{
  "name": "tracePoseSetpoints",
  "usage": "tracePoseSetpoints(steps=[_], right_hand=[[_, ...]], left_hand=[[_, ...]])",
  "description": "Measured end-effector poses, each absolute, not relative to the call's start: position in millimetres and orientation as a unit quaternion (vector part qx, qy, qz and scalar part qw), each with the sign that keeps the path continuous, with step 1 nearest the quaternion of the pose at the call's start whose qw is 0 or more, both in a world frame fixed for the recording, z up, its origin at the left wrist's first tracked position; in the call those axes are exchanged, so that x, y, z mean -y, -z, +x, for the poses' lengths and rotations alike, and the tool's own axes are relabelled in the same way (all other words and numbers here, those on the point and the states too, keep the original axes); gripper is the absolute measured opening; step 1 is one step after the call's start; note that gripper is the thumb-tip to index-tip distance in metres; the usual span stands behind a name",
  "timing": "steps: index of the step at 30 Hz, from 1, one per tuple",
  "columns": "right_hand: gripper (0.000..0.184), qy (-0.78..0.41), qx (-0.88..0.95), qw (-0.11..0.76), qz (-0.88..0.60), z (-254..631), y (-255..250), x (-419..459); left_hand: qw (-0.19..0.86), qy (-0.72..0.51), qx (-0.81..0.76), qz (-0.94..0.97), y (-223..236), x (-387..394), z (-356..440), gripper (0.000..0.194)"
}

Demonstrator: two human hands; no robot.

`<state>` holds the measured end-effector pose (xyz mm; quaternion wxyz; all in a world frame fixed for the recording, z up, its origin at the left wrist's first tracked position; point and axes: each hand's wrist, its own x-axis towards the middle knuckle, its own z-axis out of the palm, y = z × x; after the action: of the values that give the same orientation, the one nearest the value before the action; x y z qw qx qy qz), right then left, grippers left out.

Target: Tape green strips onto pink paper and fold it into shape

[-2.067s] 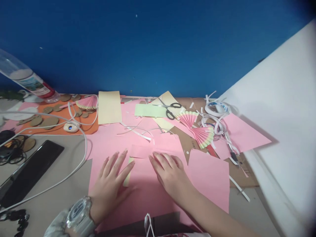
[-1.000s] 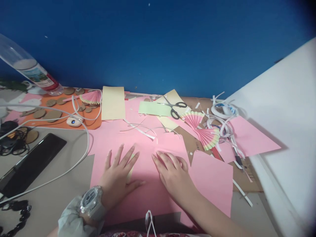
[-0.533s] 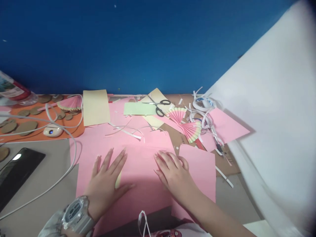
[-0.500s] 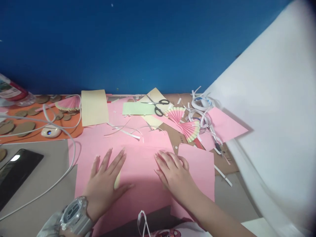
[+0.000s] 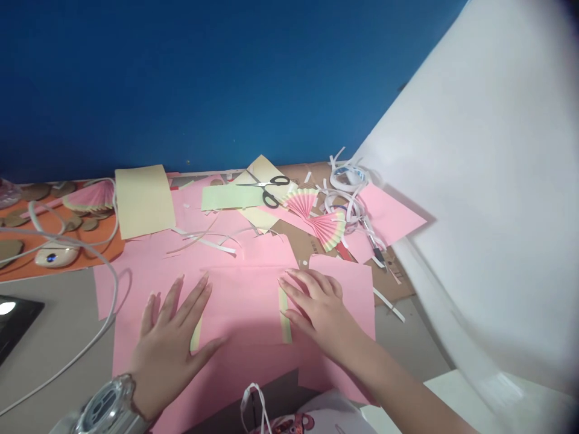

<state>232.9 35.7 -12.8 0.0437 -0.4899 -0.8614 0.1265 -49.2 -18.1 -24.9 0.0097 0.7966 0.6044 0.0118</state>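
Two edges of a pink rectangle, laid on larger pink paper, are touched by the unclenched left hand and right hand, neither grasping it; flatness is probably best kept by light, even pressure along both yellow-green strips

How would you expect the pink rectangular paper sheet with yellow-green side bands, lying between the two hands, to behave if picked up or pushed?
The pink rectangular paper sheet would probably be light and bend easily, since it looks thin. It may slide when pushed, as it lies nearly flat on larger pink paper.
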Motion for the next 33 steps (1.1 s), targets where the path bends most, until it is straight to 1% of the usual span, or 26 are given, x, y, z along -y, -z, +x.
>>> tracePoseSetpoints(steps=[5, 11, 18, 22, 26, 27, 31, 33], right_hand=[[0.035, -0.152, 0.869, 0.041, -0.47, 239.4, 3.5, -47.0], [0.037, -0.151, 0.888, 0.055, -0.43, 246.9, -4.3, -59.3], [0.032, -0.168, 0.892, 0.057, -0.416, 249.5, -6.0, -64.0], [0.029, -0.114, 0.904, 0.064, -0.407, 244.3, -2.1, -60.1], [0.022, -0.035, 0.915, 0.056, -0.399, 231.0, 2.0, -56.7], [0.019, -0.021, 0.914, 0.051, -0.403, 227.0, 2.6, -56.2], [0.016, -0.001, 0.91, 0.041, -0.412, 212.1, 2.3, -55.7], [0.017, 0.007, 0.911, 0.04, -0.409, 206.1, 0.5, -56.1]], left_hand=[[0.006, -0.009, -0.6, 0.8, 26.4, 18.2, -49.3, 0.083], [0.01, -0.008, -0.602, 0.799, 24.8, 16.9, -47.4, 0.081], [0.009, -0.005, -0.605, 0.796, 23.5, 16.5, -47.0, 0.08], [0.001, 0.001, -0.605, 0.796, 23.6, 18.9, -47.1, 0.077], [-0.01, -0.006, -0.586, 0.81, 18.3, 13.6, -49.2, 0.081], [-0.011, -0.006, -0.581, 0.814, 15.2, 10.0, -49.5, 0.078], [-0.019, -0.005, -0.576, 0.818, -0.8, -6.9, -46.3, 0.058], [-0.03, -0.003, -0.566, 0.824, -6.2, -11.7, -42.1, 0.057]])
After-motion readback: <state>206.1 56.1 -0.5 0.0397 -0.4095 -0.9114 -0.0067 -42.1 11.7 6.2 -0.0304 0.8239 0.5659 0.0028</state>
